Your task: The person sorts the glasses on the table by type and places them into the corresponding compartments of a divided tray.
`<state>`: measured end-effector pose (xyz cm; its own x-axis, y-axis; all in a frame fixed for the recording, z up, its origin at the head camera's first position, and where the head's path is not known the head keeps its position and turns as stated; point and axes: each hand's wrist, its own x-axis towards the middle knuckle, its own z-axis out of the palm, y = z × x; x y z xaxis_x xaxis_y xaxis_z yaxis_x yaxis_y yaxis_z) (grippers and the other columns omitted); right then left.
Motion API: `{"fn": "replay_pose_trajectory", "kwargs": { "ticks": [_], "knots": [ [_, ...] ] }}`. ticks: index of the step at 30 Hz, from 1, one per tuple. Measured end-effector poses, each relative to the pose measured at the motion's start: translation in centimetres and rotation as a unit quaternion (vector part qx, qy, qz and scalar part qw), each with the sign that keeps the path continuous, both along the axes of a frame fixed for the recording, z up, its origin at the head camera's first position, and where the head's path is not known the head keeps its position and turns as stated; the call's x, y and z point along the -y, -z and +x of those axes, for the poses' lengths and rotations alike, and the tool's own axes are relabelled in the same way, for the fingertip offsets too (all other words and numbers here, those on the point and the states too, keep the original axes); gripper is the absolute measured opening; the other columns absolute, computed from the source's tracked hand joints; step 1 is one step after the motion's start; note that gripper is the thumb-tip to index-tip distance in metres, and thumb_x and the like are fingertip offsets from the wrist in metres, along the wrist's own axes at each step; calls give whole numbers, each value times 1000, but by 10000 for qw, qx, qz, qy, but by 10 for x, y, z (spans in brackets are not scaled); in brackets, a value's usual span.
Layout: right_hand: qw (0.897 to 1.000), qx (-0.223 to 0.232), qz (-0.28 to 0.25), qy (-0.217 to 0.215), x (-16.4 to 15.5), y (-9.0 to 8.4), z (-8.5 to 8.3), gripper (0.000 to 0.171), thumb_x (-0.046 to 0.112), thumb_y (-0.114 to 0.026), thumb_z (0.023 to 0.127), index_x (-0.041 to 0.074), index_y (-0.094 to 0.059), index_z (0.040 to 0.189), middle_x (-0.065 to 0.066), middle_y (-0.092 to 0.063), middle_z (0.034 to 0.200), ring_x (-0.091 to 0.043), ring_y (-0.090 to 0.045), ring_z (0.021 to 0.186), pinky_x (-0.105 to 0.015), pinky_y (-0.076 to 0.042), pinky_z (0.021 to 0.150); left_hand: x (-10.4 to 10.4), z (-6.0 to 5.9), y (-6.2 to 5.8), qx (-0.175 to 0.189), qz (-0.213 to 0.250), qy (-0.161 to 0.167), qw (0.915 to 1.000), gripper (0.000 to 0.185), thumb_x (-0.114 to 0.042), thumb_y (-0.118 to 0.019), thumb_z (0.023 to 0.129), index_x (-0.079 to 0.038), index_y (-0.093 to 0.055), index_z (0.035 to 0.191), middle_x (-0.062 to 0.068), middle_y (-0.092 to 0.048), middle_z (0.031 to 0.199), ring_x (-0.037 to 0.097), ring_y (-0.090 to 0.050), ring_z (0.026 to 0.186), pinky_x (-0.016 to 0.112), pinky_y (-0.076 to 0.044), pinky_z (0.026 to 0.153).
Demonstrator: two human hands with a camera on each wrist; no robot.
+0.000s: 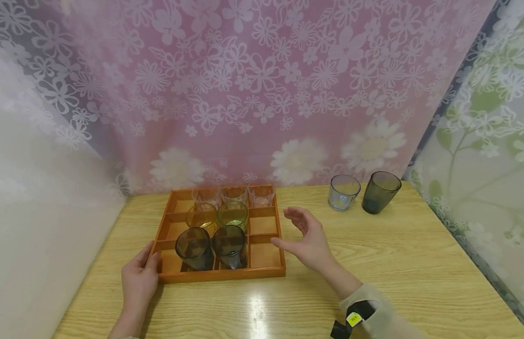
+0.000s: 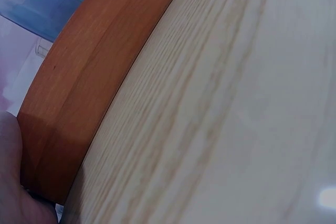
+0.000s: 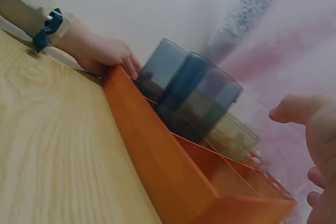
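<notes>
A brown wooden compartment tray (image 1: 266, 272) stands on the table with several drinking glasses in it. My left hand (image 1: 139, 278) grips the tray's front left corner. Beside the tray's right side is my right hand (image 1: 308, 240), thumb and fingers spread apart with nothing between them, thumb tip near the rim. Two dark smoky glasses (image 1: 195, 256) stand in the front row. Behind them are an amber glass (image 1: 198, 219) and a green glass (image 1: 233, 219). Three clear glasses (image 1: 261, 200) line the back row. The right wrist view shows the smoky glasses (image 3: 202, 98) upright in the tray.
At the table's back right stand a clear bluish glass (image 1: 343, 194) and another dark smoky glass (image 1: 379, 195). A pink flowered curtain (image 1: 245, 94) hangs behind the table (image 1: 372, 263), with pale sheets at both sides.
</notes>
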<state>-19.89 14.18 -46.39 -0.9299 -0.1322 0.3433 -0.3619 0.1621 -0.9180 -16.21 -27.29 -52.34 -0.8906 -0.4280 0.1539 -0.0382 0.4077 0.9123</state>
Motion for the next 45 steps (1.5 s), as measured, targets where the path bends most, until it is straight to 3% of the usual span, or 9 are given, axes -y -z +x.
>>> {"fn": "replay_pose_trajectory", "kwargs": {
  "ticks": [7,15,20,26,30,45],
  "knots": [
    [9977,-16,-267,624,-23,-1,-5,70,-2,-92,80,-5,-55,139,-13,-61,137,-28,-56,132,-48,-39,118,-1,1,-1,-46,-14,2,10000,41,-5,-63,105,3,-61,145,21,-61,141,35,-54,135,3,-42,91],
    [9867,-81,-559,1525,-50,3,-10,70,-6,-91,79,-9,-53,139,-13,-59,135,-21,-57,127,-34,-41,117,-2,2,-2,-36,44,-1,10000,41,-5,-63,106,3,-61,145,21,-60,143,35,-52,137,3,-42,92],
    [9747,-108,-488,2181,-68,7,-16,77,-4,-91,81,-9,-46,143,-12,-53,137,-22,-52,130,-40,-41,117,-1,0,0,-57,36,6,10000,40,-5,-62,106,3,-61,145,21,-60,143,35,-52,137,4,-42,92],
    [9577,-110,-283,2861,-94,19,-32,86,3,-93,79,-10,-41,147,-23,-49,142,-34,-47,134,-51,-39,117,1,0,2,-44,39,17,10000,41,-6,-62,106,3,-61,146,21,-59,144,35,-52,137,4,-42,92],
    [9531,60,-173,3020,-108,25,-44,90,7,-93,80,-9,-39,150,-25,-47,147,-40,-44,138,-50,-36,119,1,-1,2,-53,40,13,10000,41,-5,-62,106,3,-61,146,21,-59,144,34,-52,137,5,-42,92],
    [9512,676,149,3008,-126,37,-80,106,21,-92,83,2,-25,163,-19,-34,163,-35,-34,150,-47,-31,123,0,-1,1,-71,-66,9,10000,40,-5,-62,105,3,-61,145,21,-60,143,34,-52,136,3,-41,92]
  ]
}}
